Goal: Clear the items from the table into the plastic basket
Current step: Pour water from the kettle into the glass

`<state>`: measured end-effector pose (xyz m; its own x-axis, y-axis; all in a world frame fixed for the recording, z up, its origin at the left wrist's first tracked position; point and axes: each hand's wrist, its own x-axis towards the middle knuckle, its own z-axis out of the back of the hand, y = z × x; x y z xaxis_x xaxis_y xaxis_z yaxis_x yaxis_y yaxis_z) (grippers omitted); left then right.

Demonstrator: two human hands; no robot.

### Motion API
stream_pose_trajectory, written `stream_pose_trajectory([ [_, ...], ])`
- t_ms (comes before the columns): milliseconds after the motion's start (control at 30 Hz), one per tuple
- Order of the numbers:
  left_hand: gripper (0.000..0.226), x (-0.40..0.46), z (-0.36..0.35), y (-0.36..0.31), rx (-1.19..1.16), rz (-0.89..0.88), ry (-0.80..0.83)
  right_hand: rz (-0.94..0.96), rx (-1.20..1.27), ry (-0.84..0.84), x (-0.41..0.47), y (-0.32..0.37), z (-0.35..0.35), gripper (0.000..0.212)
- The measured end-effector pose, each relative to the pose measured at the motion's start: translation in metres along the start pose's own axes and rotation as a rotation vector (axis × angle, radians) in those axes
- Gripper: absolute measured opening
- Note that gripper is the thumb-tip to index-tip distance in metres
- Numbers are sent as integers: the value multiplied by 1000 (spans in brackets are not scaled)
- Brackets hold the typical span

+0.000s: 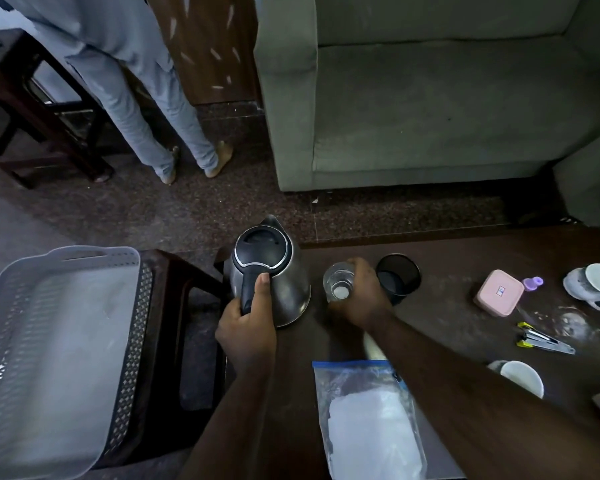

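A steel electric kettle [284, 282] with a black lid stands at the left end of the dark wooden table [465, 258]. My left hand [248, 327] is closed around its black handle, thumb on top. My right hand [361, 296] grips a clear drinking glass [338, 280] just right of the kettle. The grey plastic basket [11, 341] sits empty on a dark stool to the left, below table height. A black cup [397, 277] stands right behind my right hand.
On the table lie a zip bag with white contents [368, 417], a pink lidded box [497, 292], a small purple item [533, 283], a white mug [594, 284], a stapler [541, 341] and a white bowl [520, 377]. A green sofa [430, 98] faces me; a person stands at the back left.
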<state>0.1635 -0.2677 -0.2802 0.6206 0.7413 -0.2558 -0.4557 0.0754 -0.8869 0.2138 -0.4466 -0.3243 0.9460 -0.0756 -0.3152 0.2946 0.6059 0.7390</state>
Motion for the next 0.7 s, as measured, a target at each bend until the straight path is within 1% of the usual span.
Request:
stream_pose_trajectory([
  [167,49,-4,-2,5,-11,14,4,4,-19,-14,-1,0,-2,97],
  [233,51,-4,-2,10,-15,4,11,-2,-29,-11,-1,-1,-3,97],
  [300,53,-3,-2,13,-14,6,21,-11,-53,1,0,-1,-3,101],
  [433,56,-1,0,14,-6,5,91,-63,-131,37,-7,0,-6,120],
  [500,60,-1,4,13,10,6,114,-98,-155,10,-19,2,-9,122],
  [600,65,-4,10,10,68,25,164,-105,-207,-29,-48,3,-9,110],
  [667,63,-9,15,9,89,49,162,-56,-207,-85,-69,1,-6,90],
  [700,63,-13,18,10,110,51,137,-24,-217,-116,-79,0,-4,79],
])
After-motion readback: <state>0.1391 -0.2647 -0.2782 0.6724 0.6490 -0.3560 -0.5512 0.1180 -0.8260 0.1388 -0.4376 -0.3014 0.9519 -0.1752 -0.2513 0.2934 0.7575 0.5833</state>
